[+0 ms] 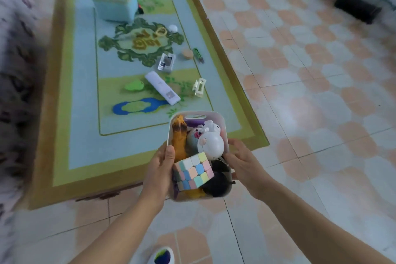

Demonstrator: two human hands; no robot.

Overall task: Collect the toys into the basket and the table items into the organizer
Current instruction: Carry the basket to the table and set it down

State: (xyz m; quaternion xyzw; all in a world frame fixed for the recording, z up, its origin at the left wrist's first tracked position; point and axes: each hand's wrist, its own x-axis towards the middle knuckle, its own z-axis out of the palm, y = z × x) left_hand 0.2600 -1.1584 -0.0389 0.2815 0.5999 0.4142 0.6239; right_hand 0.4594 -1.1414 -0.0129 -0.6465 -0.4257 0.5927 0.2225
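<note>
Above the floor (300,113) beside the tabletop (81,92), the left hand (160,167) and right hand (242,165) hold the toy-filled basket (194,113), fingers (170,152) curled round its walls. Perched on top, the cube (194,170) may tumble out if it tilts.

Bright soft daylight; blurred, warped edges throughout.

We can read no words or numbers with certainty. On the white remote control (162,88), in the middle of the frame, we see a square QR-like code near its lower end, too blurred to make out. The gold ornamental characters (145,42) on the worktop (85,70) cloth above it are too soft to read, and so is the dark print on the small packet (166,62).
</note>
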